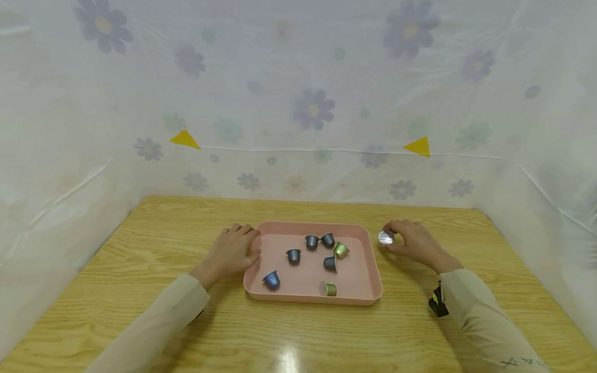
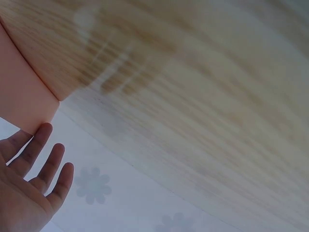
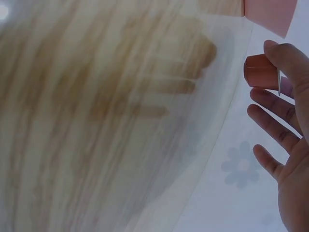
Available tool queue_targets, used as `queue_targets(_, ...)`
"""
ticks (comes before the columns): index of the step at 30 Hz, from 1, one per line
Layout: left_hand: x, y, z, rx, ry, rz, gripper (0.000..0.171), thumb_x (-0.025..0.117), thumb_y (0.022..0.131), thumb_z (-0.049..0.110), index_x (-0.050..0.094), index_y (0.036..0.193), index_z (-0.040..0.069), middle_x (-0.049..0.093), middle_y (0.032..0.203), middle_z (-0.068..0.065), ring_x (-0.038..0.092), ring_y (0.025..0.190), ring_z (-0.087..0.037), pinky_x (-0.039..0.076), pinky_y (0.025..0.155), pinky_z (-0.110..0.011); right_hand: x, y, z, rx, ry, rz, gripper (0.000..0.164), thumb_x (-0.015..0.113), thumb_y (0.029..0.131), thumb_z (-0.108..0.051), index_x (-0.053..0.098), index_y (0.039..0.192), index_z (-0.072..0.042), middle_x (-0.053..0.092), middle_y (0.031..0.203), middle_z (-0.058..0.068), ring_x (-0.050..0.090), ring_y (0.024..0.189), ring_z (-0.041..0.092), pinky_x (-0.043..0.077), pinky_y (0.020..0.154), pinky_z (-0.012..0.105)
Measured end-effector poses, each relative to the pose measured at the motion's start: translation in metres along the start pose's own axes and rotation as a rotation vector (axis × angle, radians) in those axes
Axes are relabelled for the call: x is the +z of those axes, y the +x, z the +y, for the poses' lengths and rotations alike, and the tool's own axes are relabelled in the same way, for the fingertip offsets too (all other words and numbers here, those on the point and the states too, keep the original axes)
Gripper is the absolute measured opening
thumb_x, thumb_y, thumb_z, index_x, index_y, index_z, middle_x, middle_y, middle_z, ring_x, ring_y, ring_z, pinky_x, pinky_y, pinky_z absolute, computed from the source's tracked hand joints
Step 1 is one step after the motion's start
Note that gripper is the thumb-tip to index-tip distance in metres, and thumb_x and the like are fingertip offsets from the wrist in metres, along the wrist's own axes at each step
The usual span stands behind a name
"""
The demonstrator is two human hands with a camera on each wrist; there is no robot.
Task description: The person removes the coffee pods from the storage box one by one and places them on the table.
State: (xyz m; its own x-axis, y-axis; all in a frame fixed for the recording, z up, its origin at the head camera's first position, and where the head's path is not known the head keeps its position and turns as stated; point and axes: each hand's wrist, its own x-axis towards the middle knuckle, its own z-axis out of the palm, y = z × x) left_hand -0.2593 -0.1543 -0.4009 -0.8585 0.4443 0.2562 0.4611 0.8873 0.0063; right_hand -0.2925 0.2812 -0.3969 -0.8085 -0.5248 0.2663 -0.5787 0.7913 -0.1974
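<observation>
The pink tray (image 1: pixel 287 298) lies on the table between both hands. My left hand (image 1: pixel 231 251) touches its left rim near the far corner; in the left wrist view its fingers are extended, with fingertips right at the tray wall (image 2: pixel 29 92). Right of the tray, my right hand (image 1: pixel 417 243) pinches a coffee capsule (image 1: pixel 386 238) between thumb and fingers, silver lid toward the head camera. That capsule (image 3: pixel 261 71) looks copper-orange in the right wrist view. Inside the tray lie several dark capsules (image 1: pixel 293 256), a blue capsule (image 1: pixel 271 280) and two green capsules, one (image 1: pixel 341 250) among the dark ones and one (image 1: pixel 330 289) near the front wall.
The wood-grain table (image 1: pixel 175 336) reaches to flower-patterned white sheeting (image 1: pixel 262 97) at the back and sides. Two yellow triangles (image 1: pixel 418 147) mark the back sheet. A black device (image 1: pixel 438 302) sits at the right wrist.
</observation>
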Motion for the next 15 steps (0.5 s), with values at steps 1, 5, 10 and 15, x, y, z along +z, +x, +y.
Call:
queue_targets(1, 0.0001, 0.0, 0.0, -0.001, -0.001, 0.0, 0.043, 0.056, 0.085, 0.034, 0.058, 0.12, 0.01, 0.058, 0.117, -0.007, 0.052, 0.106, -0.029, 0.044, 0.09, -0.048, 0.0005, 0.0, 0.0006, 0.006, 0.002, -0.006, 0.034, 0.072, 0.076, -0.016, 0.059, 0.107, -0.006, 0.063, 0.097, 0.006, 0.058, 0.092, 0.027, 0.039, 0.085, 0.054)
queue_targets(5, 0.0006, 0.0001, -0.0005, 0.001, -0.003, 0.003, 0.043, 0.056, 0.085, 0.034, 0.058, 0.12, 0.01, 0.058, 0.117, -0.007, 0.052, 0.106, -0.029, 0.044, 0.09, -0.048, 0.0021, -0.0002, 0.0029, 0.014, 0.004, -0.021, 0.034, 0.071, 0.077, -0.017, 0.059, 0.107, -0.007, 0.063, 0.098, 0.006, 0.058, 0.092, 0.026, 0.041, 0.083, 0.054)
queue_targets(10, 0.0015, -0.0004, -0.0015, 0.002, -0.01, 0.012, 0.041, 0.056, 0.085, 0.033, 0.059, 0.119, 0.01, 0.058, 0.117, -0.006, 0.052, 0.106, -0.028, 0.044, 0.089, -0.048, 0.0044, -0.0005, 0.0055, -0.001, 0.007, -0.02, 0.033, 0.071, 0.077, -0.018, 0.059, 0.106, -0.007, 0.064, 0.098, 0.007, 0.059, 0.092, 0.026, 0.044, 0.08, 0.051)
queue_targets(15, 0.0021, -0.0007, -0.0021, 0.004, -0.026, 0.019, 0.04, 0.056, 0.085, 0.033, 0.059, 0.119, 0.011, 0.058, 0.117, -0.006, 0.052, 0.107, -0.028, 0.044, 0.089, -0.048, 0.0054, -0.0009, 0.0068, -0.011, -0.002, -0.021, 0.033, 0.071, 0.077, -0.018, 0.06, 0.106, -0.006, 0.064, 0.098, 0.007, 0.059, 0.092, 0.027, 0.044, 0.079, 0.05)
